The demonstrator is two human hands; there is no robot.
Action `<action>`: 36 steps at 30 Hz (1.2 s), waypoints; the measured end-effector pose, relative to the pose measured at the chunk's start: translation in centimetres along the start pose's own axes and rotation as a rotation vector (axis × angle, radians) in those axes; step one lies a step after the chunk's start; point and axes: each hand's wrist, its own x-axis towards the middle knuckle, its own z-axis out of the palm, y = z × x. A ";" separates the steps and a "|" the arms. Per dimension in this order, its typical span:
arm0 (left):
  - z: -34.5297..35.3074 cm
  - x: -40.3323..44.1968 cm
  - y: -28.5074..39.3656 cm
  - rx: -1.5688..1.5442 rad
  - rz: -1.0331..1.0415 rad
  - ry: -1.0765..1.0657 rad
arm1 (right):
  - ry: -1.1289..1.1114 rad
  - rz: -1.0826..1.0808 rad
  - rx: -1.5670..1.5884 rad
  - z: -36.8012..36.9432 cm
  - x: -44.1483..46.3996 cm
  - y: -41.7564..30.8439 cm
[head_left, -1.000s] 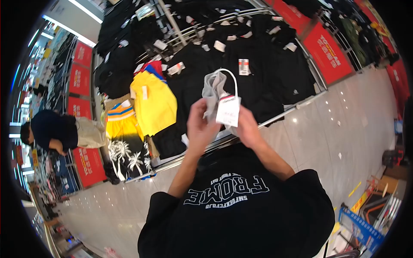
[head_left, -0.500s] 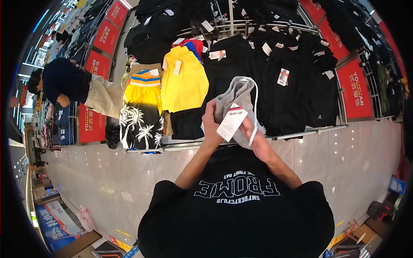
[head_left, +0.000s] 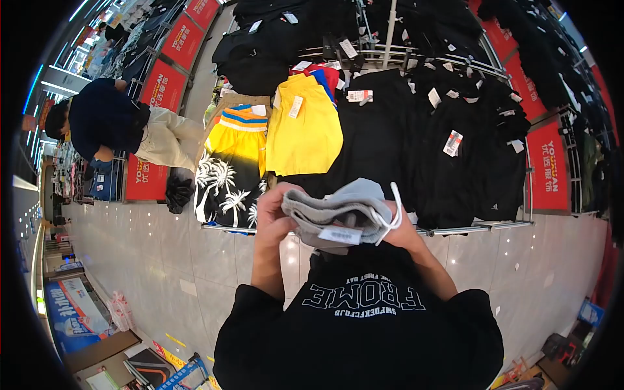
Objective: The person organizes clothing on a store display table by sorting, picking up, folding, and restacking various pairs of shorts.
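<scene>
A bunched pair of grey drawstring shorts (head_left: 357,196) is held up between my two hands, just in front of the display rack. My left hand (head_left: 273,213) grips the waistband at its left end, fingers closed. Around the right end, my right hand (head_left: 404,229) is closed, partly hidden behind the cloth. A white drawstring (head_left: 395,207) loops out on that side. The waistband faces up towards me, and a white tag (head_left: 340,234) with a barcode hangs at its near side.
On the rack ahead lie yellow shorts (head_left: 304,133), palm-print shorts (head_left: 227,185) and several black garments (head_left: 448,169) with tags. The rack's metal rail (head_left: 481,227) runs along the near edge. A person (head_left: 107,123) bends at the left beside red signs (head_left: 160,86).
The grey shorts have turned and spread wider, so the waistband opening shows. My left hand has moved left and down. The paper tag's printed face has gone from view. The camera view has shifted.
</scene>
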 end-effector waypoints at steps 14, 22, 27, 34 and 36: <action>-22.9 11.9 -19.4 1.307 -0.078 0.694 | 0.402 0.320 -0.772 3.3 19.5 19.4; -25.3 -6.9 -24.1 1.392 -0.860 0.587 | 0.370 0.083 -0.791 6.2 4.0 22.0; -25.7 -8.3 -24.9 1.375 -0.751 0.555 | 0.209 0.180 -0.702 6.9 0.3 21.0; -25.8 -8.3 -24.8 1.228 -0.628 0.464 | 0.137 0.281 -0.534 6.6 -0.3 21.3; -25.4 -8.0 -24.4 1.217 -0.660 0.470 | 0.049 0.326 -0.519 6.3 -1.1 21.1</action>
